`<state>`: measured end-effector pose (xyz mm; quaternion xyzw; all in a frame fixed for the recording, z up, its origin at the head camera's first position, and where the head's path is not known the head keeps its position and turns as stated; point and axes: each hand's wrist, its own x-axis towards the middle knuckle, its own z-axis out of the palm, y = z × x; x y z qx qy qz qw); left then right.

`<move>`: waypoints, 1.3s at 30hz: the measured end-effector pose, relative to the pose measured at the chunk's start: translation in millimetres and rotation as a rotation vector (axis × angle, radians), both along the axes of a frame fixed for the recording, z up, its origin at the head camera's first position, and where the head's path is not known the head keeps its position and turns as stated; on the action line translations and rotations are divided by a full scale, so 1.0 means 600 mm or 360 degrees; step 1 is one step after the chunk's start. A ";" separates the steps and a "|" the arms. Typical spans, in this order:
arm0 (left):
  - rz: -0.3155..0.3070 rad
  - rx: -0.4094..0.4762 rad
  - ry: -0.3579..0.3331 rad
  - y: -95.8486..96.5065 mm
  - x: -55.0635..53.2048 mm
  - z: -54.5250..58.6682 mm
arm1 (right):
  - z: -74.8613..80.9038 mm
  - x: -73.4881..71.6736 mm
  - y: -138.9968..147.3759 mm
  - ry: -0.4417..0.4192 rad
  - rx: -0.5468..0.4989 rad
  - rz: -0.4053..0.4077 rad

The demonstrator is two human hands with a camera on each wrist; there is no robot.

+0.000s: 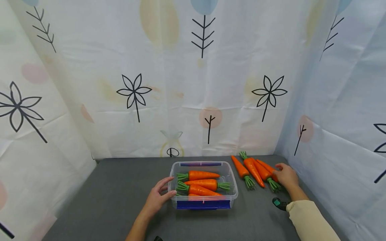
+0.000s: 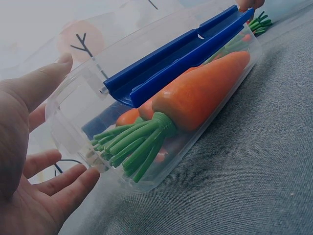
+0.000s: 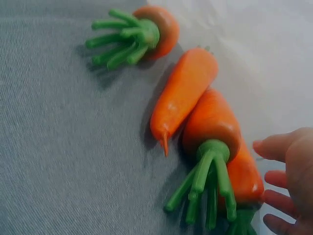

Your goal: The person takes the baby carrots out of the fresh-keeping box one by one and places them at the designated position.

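A clear plastic box with blue latches stands lidless on the grey table. Inside lie several orange carrots with green stem tufts. At the box's left side is my left hand, its thumb by the upper rim and the other fingers loosely spread along the end wall. To the right of the box, several more carrots lie in a loose group. My right hand reaches to the rightmost carrot, fingers extended at its side and not wrapped round it.
Grey cloth covers the table. White printed curtains hang behind it and along both sides, the right one close beside my right arm. A dark wrist strap device sits at my right cuff.
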<state>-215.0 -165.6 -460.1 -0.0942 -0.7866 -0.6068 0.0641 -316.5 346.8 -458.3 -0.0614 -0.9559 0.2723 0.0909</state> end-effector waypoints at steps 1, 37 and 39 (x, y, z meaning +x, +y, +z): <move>0.0000 -0.0001 -0.0004 0.000 0.000 0.000 | 0.001 0.001 -0.003 0.0027 -0.0014 -0.0003; 0.0023 0.0025 -0.0007 0.001 -0.003 -0.004 | 0.019 0.034 -0.196 0.0481 -0.0535 0.0293; 0.0014 0.0025 -0.0011 0.001 -0.001 -0.001 | 0.017 0.037 -0.207 0.0461 -0.0577 0.0316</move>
